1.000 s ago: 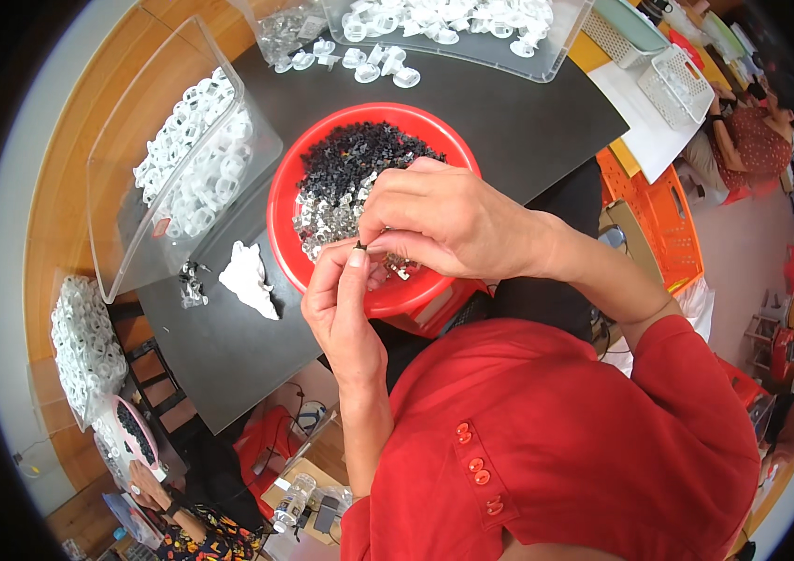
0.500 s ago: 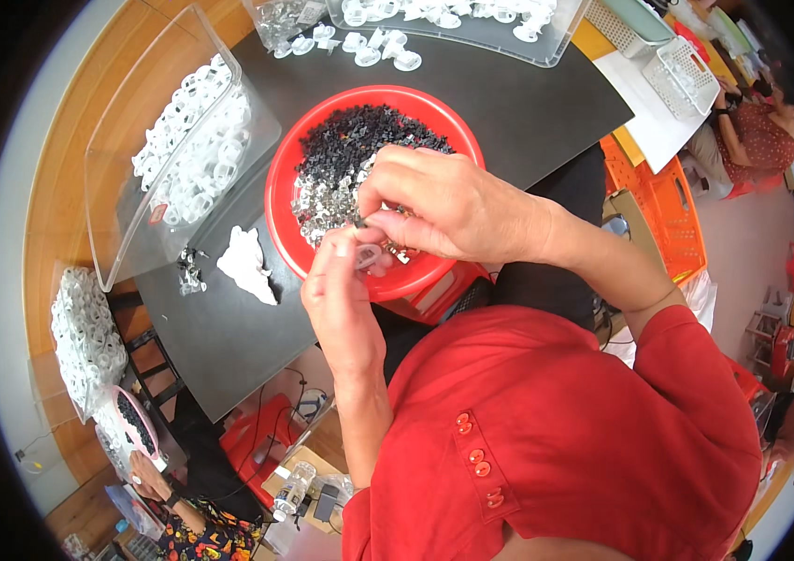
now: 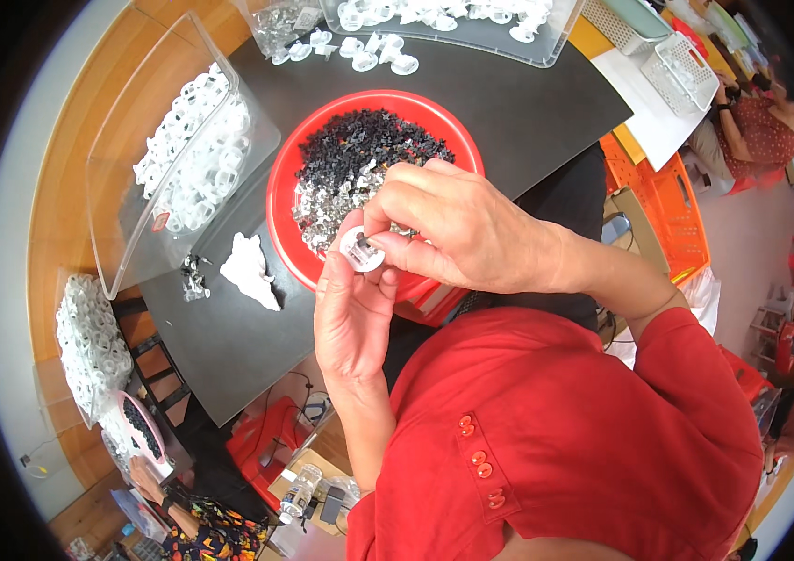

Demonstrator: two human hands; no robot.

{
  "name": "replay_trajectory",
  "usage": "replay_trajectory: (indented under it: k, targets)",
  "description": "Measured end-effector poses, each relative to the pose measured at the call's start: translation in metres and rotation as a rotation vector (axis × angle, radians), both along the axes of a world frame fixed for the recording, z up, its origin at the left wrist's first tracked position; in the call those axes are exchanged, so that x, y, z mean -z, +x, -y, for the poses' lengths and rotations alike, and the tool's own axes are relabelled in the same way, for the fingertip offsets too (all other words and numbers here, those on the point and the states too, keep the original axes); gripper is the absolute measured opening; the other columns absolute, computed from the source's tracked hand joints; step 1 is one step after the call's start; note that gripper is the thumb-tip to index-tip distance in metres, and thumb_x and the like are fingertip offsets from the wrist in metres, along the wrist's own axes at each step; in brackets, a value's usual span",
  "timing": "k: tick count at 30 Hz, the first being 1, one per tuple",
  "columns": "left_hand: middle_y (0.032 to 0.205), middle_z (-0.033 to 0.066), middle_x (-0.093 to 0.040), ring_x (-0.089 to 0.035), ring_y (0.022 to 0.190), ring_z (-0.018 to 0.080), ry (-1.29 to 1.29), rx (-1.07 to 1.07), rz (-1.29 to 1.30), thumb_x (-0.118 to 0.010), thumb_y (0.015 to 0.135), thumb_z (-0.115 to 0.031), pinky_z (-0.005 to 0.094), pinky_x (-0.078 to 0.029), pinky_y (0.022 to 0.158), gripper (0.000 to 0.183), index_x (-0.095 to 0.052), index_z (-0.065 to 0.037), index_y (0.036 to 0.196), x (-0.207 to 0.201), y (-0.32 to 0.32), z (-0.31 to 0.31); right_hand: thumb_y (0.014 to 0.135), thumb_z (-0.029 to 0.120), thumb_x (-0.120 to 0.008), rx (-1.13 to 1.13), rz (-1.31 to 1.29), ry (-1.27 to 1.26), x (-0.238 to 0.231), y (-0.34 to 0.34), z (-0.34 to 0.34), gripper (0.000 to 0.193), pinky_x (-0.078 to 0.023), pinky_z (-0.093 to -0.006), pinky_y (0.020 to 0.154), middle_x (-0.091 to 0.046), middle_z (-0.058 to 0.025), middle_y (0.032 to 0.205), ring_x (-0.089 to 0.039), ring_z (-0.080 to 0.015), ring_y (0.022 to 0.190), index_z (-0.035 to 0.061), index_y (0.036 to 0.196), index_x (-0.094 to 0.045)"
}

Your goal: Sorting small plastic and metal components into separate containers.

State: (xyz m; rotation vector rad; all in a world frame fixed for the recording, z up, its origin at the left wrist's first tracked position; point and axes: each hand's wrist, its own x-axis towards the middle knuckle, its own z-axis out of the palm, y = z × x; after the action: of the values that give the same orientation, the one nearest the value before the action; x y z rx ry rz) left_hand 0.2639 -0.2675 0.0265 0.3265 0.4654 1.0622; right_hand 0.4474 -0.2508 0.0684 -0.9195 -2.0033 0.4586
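Over the near rim of a red basin (image 3: 277,206), my left hand (image 3: 352,327) is closed with its fingertips on a round white plastic piece (image 3: 357,259). My right hand (image 3: 476,229) is closed too, thumb and forefinger pinched at that piece's upper right edge. A small dark part (image 3: 365,241) shows at the pinch; its exact kind is too small to make out. Inside the basin lie many small black parts (image 3: 359,140) at the far side and shiny metal clips (image 3: 322,210) nearer, partly covered by my hands.
To the left stands a clear bin (image 3: 102,206) of white plastic pieces (image 3: 200,187); another clear bin (image 3: 546,56) is at the back. A crumpled white cloth (image 3: 249,271) lies on the dark table (image 3: 228,355). An orange crate (image 3: 672,220) is at right. Other people sit farther off.
The white piece has turned so its round face shows, and it sits slightly higher. My left hand has rotated open toward view; my right hand has shifted slightly right and down.
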Motion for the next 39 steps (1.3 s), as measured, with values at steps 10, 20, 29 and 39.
replay_trajectory:
  k: [10,20,29,39]
  targets:
    - [0.117,0.007,-0.058,-0.058,0.097,0.0132,0.012,-0.073,-0.147,-0.063,0.091,-0.028,0.0277,-0.05,0.083,0.055,-0.045,0.002,0.133,-0.002,0.004,0.003,0.081,0.014,-0.065,-0.033,0.132,0.15,-0.003,-0.007,0.003,0.016,-0.041,-0.0322,0.068,-0.05,-0.0056,0.082,-0.052,-0.0216,0.072,0.0041,0.089,-0.056]
    - [0.121,0.0086,-0.058,-0.057,0.109,0.0191,0.092,-0.068,-0.199,-0.069,0.085,-0.031,0.036,-0.046,0.095,0.061,-0.046,0.001,0.132,0.002,0.006,0.001,0.074,0.016,-0.069,-0.133,0.047,0.097,0.002,-0.012,-0.002,0.023,-0.045,-0.0364,0.066,-0.053,-0.0091,0.08,-0.054,-0.0242,0.07,0.001,0.083,-0.054]
    - [0.12,0.0085,-0.061,-0.06,0.103,0.0173,0.156,-0.079,-0.188,-0.07,0.085,-0.023,0.0322,-0.05,0.088,0.049,-0.054,-0.001,0.126,-0.009,0.002,0.002,0.083,0.01,-0.06,-0.154,-0.155,-0.023,-0.003,-0.013,0.003,0.012,-0.047,-0.0405,0.063,-0.053,-0.013,0.079,-0.057,-0.0315,0.07,0.0006,0.087,-0.054]
    - [0.111,0.0112,-0.061,-0.061,0.096,0.0167,0.166,-0.104,-0.388,-0.055,0.095,-0.014,0.0264,-0.05,0.079,0.039,-0.047,0.001,0.131,-0.05,0.002,-0.037,0.084,0.013,-0.062,0.062,-0.203,-0.138,-0.006,0.019,-0.01,0.012,-0.049,-0.0373,0.065,-0.062,-0.0127,0.078,-0.062,-0.0286,0.073,0.0011,0.085,-0.063]
